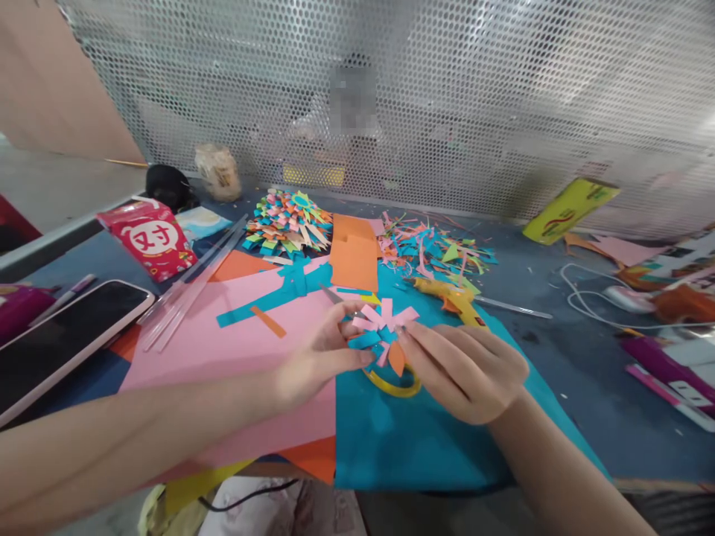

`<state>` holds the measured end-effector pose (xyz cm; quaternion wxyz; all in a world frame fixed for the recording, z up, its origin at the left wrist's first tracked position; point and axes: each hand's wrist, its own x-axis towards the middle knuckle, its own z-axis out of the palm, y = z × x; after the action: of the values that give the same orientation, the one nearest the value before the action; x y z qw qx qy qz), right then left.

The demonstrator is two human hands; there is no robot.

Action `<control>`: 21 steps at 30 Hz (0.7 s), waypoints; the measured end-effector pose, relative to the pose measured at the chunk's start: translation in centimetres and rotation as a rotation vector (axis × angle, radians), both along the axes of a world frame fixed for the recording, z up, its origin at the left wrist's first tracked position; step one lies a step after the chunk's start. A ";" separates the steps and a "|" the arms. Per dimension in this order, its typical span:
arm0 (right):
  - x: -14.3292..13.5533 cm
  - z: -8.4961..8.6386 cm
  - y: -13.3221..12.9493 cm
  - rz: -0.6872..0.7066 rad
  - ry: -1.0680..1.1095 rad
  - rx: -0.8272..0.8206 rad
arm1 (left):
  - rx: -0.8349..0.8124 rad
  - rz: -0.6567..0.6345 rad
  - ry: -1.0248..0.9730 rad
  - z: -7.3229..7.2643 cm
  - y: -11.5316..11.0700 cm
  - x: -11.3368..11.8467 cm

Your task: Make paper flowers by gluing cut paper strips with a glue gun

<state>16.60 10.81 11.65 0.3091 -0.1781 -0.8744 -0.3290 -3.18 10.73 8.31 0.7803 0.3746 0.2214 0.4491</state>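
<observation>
Between my two hands is a small paper flower point(385, 318) with pink and blue strip petals and an orange piece at its lower edge. My left hand point(324, 350) pinches its left side with the thumb beneath. At the right side, the closed fingertips of my right hand point(469, 368) grip a pink petal. Just below the flower shows the yellow handle loop of scissors point(394, 387), mostly covered. Under my hands lie a pink sheet point(240, 365) and a blue sheet point(413, 454). A yellow glue gun point(455, 298) rests behind my right hand.
A heap of paper strip flowers point(287, 223), an orange sheet point(354, 253) and paper scraps point(430, 246) lie at the back. On the left are a phone point(67, 339), clear glue sticks point(193, 286) and a red packet point(148, 238). A perforated metal screen point(474, 97) stands behind, with a person beyond.
</observation>
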 end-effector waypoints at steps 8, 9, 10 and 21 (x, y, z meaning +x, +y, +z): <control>-0.4 0.6 -0.3 -0.034 -0.127 0.240 | 0.027 -0.005 -0.013 -0.3 0.1 0.0; -0.4 0.5 -0.4 -0.038 -0.137 0.249 | 0.032 -0.006 -0.013 -0.3 0.1 0.0; -0.5 0.5 -0.4 -0.039 -0.137 0.251 | 0.037 -0.006 -0.013 -0.4 0.1 -0.1; -0.7 0.5 -0.3 0.009 -0.095 0.245 | 0.078 -0.009 -0.009 -0.7 0.2 -0.2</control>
<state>15.90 10.50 12.14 0.2884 -0.1192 -0.8421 -0.4399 -3.42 10.97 7.64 0.7683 0.4036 0.1986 0.4555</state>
